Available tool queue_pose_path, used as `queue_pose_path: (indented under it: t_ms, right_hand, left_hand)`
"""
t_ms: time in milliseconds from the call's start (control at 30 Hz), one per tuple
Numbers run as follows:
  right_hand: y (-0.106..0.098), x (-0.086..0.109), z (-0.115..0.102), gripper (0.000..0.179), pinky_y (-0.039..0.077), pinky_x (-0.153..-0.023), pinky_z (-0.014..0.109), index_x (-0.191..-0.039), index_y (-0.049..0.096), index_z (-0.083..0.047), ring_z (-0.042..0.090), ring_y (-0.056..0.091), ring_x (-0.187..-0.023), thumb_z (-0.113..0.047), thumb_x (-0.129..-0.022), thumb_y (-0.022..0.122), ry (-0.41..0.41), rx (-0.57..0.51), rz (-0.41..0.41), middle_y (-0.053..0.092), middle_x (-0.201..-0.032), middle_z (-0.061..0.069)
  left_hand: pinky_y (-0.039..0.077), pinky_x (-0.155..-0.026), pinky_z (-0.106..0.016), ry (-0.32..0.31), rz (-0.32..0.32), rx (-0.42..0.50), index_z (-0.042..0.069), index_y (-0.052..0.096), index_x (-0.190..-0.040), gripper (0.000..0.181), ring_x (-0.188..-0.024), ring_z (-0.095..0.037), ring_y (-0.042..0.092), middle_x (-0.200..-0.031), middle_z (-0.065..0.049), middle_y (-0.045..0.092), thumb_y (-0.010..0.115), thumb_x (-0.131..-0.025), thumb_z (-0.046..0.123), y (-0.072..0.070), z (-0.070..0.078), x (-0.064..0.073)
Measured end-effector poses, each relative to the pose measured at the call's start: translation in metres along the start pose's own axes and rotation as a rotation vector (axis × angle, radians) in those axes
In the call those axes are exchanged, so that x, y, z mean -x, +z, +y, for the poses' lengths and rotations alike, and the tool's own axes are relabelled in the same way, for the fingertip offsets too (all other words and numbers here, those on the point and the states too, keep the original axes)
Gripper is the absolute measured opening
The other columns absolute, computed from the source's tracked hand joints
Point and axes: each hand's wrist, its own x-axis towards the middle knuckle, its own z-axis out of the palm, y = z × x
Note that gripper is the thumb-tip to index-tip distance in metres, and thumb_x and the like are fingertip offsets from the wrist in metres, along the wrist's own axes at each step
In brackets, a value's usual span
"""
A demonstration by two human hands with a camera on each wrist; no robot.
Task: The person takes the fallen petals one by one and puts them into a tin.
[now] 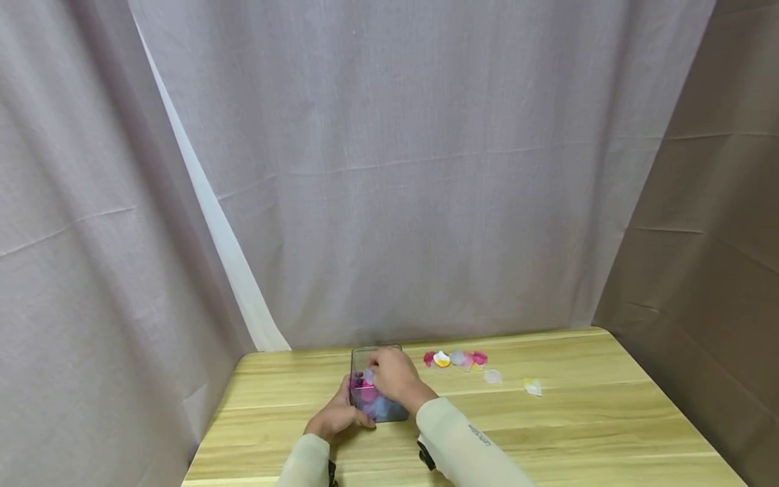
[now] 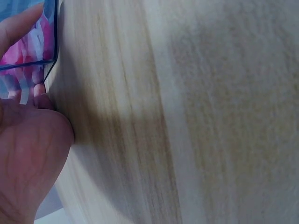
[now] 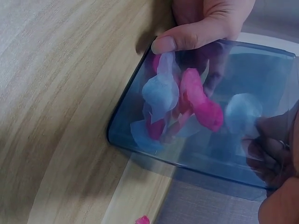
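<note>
A see-through blue-grey plastic box (image 1: 389, 414) is tilted in the head view, with pink, white and pale blue petals (image 3: 201, 100) gathered toward its near end. My left hand (image 1: 341, 414) grips the box at its near left corner. Its thumb (image 3: 187, 37) lies along the wall, and other fingers show through the plastic in the left wrist view. At the mouth of the box is my right hand (image 1: 395, 375), fingers curled and reaching in. It pinches a pale petal (image 3: 243, 112), seen through the wall. The fingertips are partly hidden.
To the right of the box lies a row of loose petals (image 1: 465, 358), pink, white and yellow. A pale petal (image 1: 493, 377) and a yellow-white petal (image 1: 533, 387) lie farther right on the wooden table (image 1: 584, 433). Grey curtains (image 1: 438, 203) hang behind the table.
</note>
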Motion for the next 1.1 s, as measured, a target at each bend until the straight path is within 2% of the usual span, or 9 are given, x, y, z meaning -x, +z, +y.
queue_pose_path:
  t_ms: [167, 300, 533, 767, 1100]
  right_hand:
    - [0.0019, 0.0006, 0.0007, 0.021, 0.061, -0.095, 0.042, -0.104, 0.085, -0.016, 0.027, 0.075, -0.104, -0.009, -0.090, 0.071, -0.013, 0.021, -0.009, 0.083, -0.108, 0.001]
    - [0.0013, 0.0017, -0.0001, 0.023, 0.061, -0.100, 0.043, -0.108, 0.085, -0.016, 0.028, 0.074, -0.109, -0.009, -0.092, 0.070, -0.002, 0.013, -0.018, 0.083, -0.114, 0.002]
    - [0.0005, 0.0021, 0.0013, 0.022, 0.060, -0.100, 0.043, -0.108, 0.085, -0.013, 0.029, 0.074, -0.110, -0.009, -0.093, 0.069, -0.008, 0.014, -0.009, 0.083, -0.113, 0.003]
    - [0.0006, 0.0029, 0.0007, 0.024, 0.060, -0.099, 0.042, -0.108, 0.085, -0.014, 0.027, 0.074, -0.108, -0.008, -0.092, 0.069, -0.043, 0.037, 0.004, 0.083, -0.112, 0.003]
    - [-0.0021, 0.0029, 0.0025, 0.021, 0.060, -0.098, 0.043, -0.108, 0.084, -0.011, 0.026, 0.072, -0.106, -0.008, -0.096, 0.067, -0.031, -0.033, 0.004, 0.082, -0.110, 0.004]
  left_hand:
    - [0.018, -0.130, -0.069, -0.003, 0.004, -0.003, 0.011, 0.023, -0.163, 0.123, -0.147, -0.039, 0.041, -0.162, -0.022, 0.044, 0.087, -0.059, -0.006, -0.0003, -0.0008, 0.0003]
    - [0.018, -0.130, -0.069, -0.016, 0.007, -0.009, 0.011, 0.022, -0.164, 0.124, -0.146, -0.038, 0.042, -0.161, -0.021, 0.044, 0.087, -0.059, -0.005, -0.0003, -0.0007, 0.0007]
    - [0.019, -0.130, -0.070, -0.024, 0.011, -0.018, 0.011, 0.021, -0.165, 0.126, -0.144, -0.039, 0.043, -0.160, -0.022, 0.045, 0.088, -0.059, -0.004, 0.0003, -0.0002, -0.0006]
    - [0.016, -0.130, -0.071, -0.025, -0.006, -0.012, 0.012, 0.018, -0.166, 0.127, -0.148, -0.042, 0.039, -0.166, -0.026, 0.036, 0.088, -0.061, -0.003, -0.0022, -0.0012, 0.0000]
    - [0.020, -0.130, -0.069, 0.001, -0.023, -0.015, 0.010, 0.025, -0.161, 0.118, -0.143, -0.039, 0.044, -0.160, -0.023, 0.042, 0.089, -0.062, -0.002, -0.0012, 0.0020, 0.0000]
